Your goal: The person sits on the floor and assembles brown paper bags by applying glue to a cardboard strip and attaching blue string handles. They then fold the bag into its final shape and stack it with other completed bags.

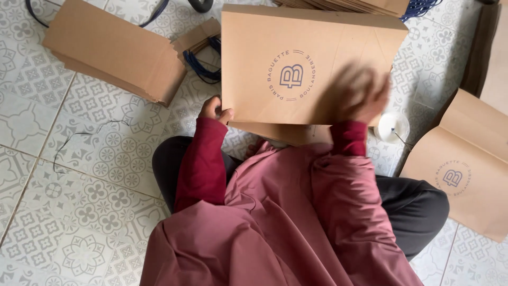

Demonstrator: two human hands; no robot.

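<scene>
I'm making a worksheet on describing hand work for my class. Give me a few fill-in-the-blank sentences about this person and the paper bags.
1. The left hand grips the flat brown bag at its ____ edge.
2. The right hand lies on the bag and looks ____.
3. The stack of bags lies on a patterned ____ floor.
4. The person's sleeves are dark ____.

Missing words: left; blurred; tile; red
</scene>
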